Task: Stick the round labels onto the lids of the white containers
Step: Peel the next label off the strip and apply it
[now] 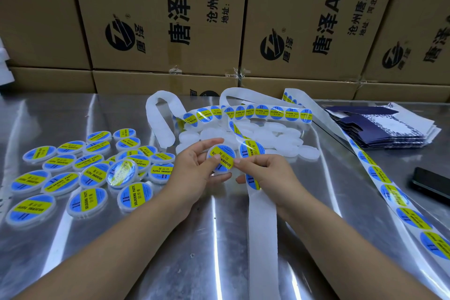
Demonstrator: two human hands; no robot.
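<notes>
Container: the white container (220, 173) is gripped at frame centre by the left hand (194, 168).
Label: the round label (222, 157) is laid on its lid, yellow band slanted.
Right hand (265, 170): the label's near right edge is pinched.

One white container (220, 172) with a blue-yellow label (224, 156) on its lid is held up; labelled ones (92, 175) piled left, bare ones (267, 135) behind it, label strip (250, 111) looping over them.
</notes>
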